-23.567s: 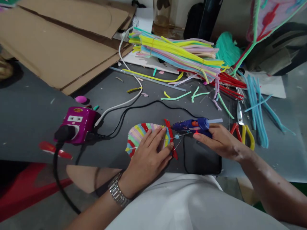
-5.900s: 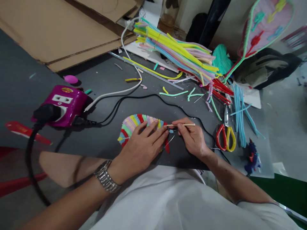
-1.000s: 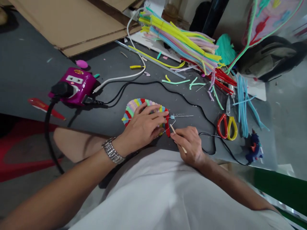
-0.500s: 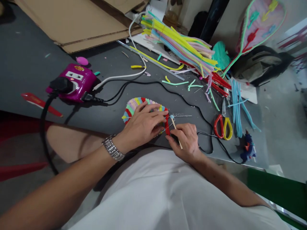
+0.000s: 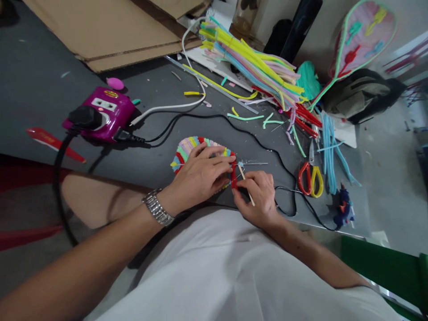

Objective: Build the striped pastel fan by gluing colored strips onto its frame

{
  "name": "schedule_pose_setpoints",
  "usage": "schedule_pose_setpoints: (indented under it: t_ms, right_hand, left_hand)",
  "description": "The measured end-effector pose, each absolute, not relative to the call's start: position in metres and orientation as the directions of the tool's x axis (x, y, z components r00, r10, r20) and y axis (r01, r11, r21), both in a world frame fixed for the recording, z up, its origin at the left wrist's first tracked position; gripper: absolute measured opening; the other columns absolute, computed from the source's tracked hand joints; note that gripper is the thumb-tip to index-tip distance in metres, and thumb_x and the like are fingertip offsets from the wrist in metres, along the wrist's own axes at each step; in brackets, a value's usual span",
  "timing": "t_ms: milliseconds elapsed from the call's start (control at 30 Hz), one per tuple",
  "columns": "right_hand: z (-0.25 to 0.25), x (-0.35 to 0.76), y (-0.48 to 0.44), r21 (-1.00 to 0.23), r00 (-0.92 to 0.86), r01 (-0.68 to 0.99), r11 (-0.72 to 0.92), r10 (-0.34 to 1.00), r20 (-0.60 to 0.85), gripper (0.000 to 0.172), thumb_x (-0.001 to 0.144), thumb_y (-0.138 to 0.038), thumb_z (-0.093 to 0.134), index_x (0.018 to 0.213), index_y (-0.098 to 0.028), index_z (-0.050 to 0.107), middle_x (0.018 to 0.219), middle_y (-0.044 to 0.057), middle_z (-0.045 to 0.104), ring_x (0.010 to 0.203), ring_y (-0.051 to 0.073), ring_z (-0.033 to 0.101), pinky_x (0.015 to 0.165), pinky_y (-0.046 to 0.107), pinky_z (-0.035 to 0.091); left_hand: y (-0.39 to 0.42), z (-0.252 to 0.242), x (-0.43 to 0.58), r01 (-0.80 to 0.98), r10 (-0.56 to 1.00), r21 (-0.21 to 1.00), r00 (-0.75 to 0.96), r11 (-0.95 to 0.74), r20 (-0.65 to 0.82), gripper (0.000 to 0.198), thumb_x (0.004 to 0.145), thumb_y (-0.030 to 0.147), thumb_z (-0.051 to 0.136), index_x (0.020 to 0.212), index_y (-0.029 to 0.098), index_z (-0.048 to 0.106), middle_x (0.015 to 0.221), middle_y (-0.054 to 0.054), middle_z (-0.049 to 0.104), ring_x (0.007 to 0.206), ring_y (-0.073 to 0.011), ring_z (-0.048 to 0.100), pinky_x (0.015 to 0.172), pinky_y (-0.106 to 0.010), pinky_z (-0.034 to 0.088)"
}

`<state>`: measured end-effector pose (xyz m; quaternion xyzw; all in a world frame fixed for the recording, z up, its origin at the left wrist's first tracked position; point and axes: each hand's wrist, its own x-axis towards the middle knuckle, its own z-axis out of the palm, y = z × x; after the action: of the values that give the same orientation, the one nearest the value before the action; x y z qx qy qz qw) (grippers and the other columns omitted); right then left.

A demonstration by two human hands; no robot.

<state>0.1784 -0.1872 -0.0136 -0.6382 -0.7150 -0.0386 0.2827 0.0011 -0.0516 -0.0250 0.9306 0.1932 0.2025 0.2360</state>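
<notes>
Though near edge (image 5: 317,228), right hand (image 5: 259,196) unblocked

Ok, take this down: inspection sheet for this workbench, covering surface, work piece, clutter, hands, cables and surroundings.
Surface: dark grey tabletop, strewn with small coloured scraps.
Work piece: striped multicoloured fan with a red edge, lying flat.
Hands: left hand pressing the fan; right hand pinching a wooden stick at its edge.
Clutter: bundled coloured strips, red-and-yellow scissors, blue glue gun.
Cables: thin black cord looping from magenta power socket towards the glue gun.
Surroundings: cardboard sheets, dark bag.

One left hand (image 5: 200,176) and one right hand (image 5: 259,196) are working near one little stick (image 5: 241,174), one pair of scissors (image 5: 311,154) and one glue gun (image 5: 343,209).
</notes>
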Motion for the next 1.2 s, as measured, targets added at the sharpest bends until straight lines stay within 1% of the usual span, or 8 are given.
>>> schedule_pose_setpoints:
  t_ms: [167, 400, 633, 767, 867, 1067, 1133, 1200]
  right_hand:
    - [-0.008, 0.173, -0.185, -0.228, -0.076, 0.952, 0.203, 0.881, 0.468, 0.01, 0.09, -0.014, 0.066, 0.082, -0.021, 0.067, 0.087, 0.003, 0.064, 0.082, 0.018, 0.056, 0.078, 0.036, 0.035]
    - [-0.001, 0.165, -0.184, -0.247, -0.01, 0.963, 0.11, 0.928, 0.373, 0.01, 0.088, -0.014, 0.065, 0.08, -0.02, 0.067, 0.089, 0.004, 0.063, 0.084, 0.019, 0.054, 0.076, 0.036, 0.033]
    - [-0.003, 0.174, -0.185, -0.19, -0.111, 0.962, 0.194, 0.918, 0.38, 0.007, 0.092, -0.022, 0.066, 0.086, -0.021, 0.068, 0.093, 0.006, 0.066, 0.087, 0.02, 0.057, 0.08, 0.038, 0.037]
    - [-0.004, 0.178, -0.185, -0.144, -0.132, 0.97, 0.198, 0.918, 0.374, 0.011, 0.093, -0.021, 0.066, 0.082, -0.021, 0.067, 0.09, 0.005, 0.065, 0.085, 0.019, 0.056, 0.079, 0.037, 0.036]
    - [-0.002, 0.176, -0.183, -0.165, -0.117, 0.968, 0.187, 0.925, 0.362, 0.012, 0.092, -0.019, 0.065, 0.081, -0.021, 0.067, 0.09, 0.005, 0.065, 0.085, 0.019, 0.057, 0.078, 0.036, 0.036]
    - [0.004, 0.169, -0.176, -0.284, -0.009, 0.954, 0.092, 0.96, 0.281, 0.013, 0.089, -0.014, 0.062, 0.078, -0.021, 0.065, 0.086, 0.004, 0.062, 0.084, 0.019, 0.057, 0.074, 0.034, 0.034]
    - [0.006, 0.168, -0.174, -0.264, -0.019, 0.96, 0.098, 0.959, 0.283, 0.014, 0.09, -0.014, 0.062, 0.078, -0.021, 0.065, 0.087, 0.004, 0.062, 0.084, 0.02, 0.056, 0.074, 0.035, 0.034]
    - [0.007, 0.169, -0.173, -0.2, -0.077, 0.969, 0.146, 0.946, 0.314, 0.015, 0.095, -0.017, 0.061, 0.081, -0.021, 0.065, 0.09, 0.006, 0.063, 0.086, 0.021, 0.055, 0.074, 0.036, 0.034]
  left_hand:
    - [-0.052, -0.024, 0.002, 0.275, 0.473, 0.522, 0.831, -0.808, 0.294, 0.014, 0.096, 0.017, 0.067, 0.107, 0.023, 0.073, 0.139, -0.001, 0.075, 0.141, -0.0332, 0.056, 0.12, -0.06, 0.036]
    - [-0.052, -0.027, 0.001, 0.265, 0.465, 0.511, 0.828, -0.817, 0.313, 0.013, 0.096, 0.018, 0.067, 0.107, 0.022, 0.072, 0.139, -0.001, 0.075, 0.141, -0.0331, 0.056, 0.121, -0.061, 0.035]
    - [-0.052, -0.026, 0.002, 0.266, 0.474, 0.54, 0.831, -0.799, 0.291, 0.016, 0.097, 0.018, 0.065, 0.11, 0.024, 0.073, 0.139, -0.001, 0.075, 0.14, -0.0322, 0.056, 0.121, -0.059, 0.035]
    - [-0.052, -0.024, 0.002, 0.26, 0.474, 0.55, 0.831, -0.793, 0.29, 0.016, 0.095, 0.017, 0.066, 0.107, 0.023, 0.074, 0.138, -0.002, 0.075, 0.141, -0.0322, 0.055, 0.121, -0.059, 0.036]
    - [-0.052, -0.024, 0.002, 0.26, 0.474, 0.553, 0.832, -0.792, 0.287, 0.014, 0.096, 0.018, 0.066, 0.107, 0.023, 0.073, 0.139, -0.002, 0.075, 0.141, -0.032, 0.055, 0.122, -0.059, 0.035]
    - [-0.052, -0.023, 0.001, 0.271, 0.479, 0.56, 0.837, -0.783, 0.264, 0.013, 0.102, 0.023, 0.06, 0.104, 0.023, 0.073, 0.139, -0.002, 0.074, 0.142, -0.0321, 0.054, 0.124, -0.062, 0.032]
    - [-0.053, -0.023, 0.0, 0.275, 0.476, 0.547, 0.838, -0.791, 0.266, 0.013, 0.102, 0.023, 0.06, 0.105, 0.022, 0.072, 0.14, -0.003, 0.074, 0.142, -0.0327, 0.054, 0.124, -0.062, 0.032]
    - [-0.053, -0.025, 0.0, 0.272, 0.476, 0.543, 0.834, -0.794, 0.279, 0.014, 0.102, 0.022, 0.06, 0.109, 0.022, 0.072, 0.139, -0.003, 0.075, 0.142, -0.0325, 0.054, 0.124, -0.061, 0.032]
